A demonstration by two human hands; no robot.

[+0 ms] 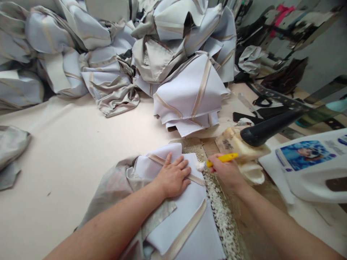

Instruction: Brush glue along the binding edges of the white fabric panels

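My left hand point(173, 177) lies flat with its fingers spread, pressing on a white fabric piece point(195, 224) that has beige tape strips and a grey lining bunched on its left. My right hand point(223, 171) is closed around a brush point(226, 157) with a yellow handle. The white, clumped brush head touches or hovers at the right edge of the fabric; I cannot tell which. Along that edge runs a strip point(222, 213) crusted with white, lumpy residue.
White and grey sewn pieces point(189, 90) are piled at the back. At right stand a stained yellowish container point(230, 139) with a black tube point(271, 126), and a white labelled jug point(320, 166). Behind them are straps, dark tools and a machine. Grey fabric point(12, 151) lies far left.
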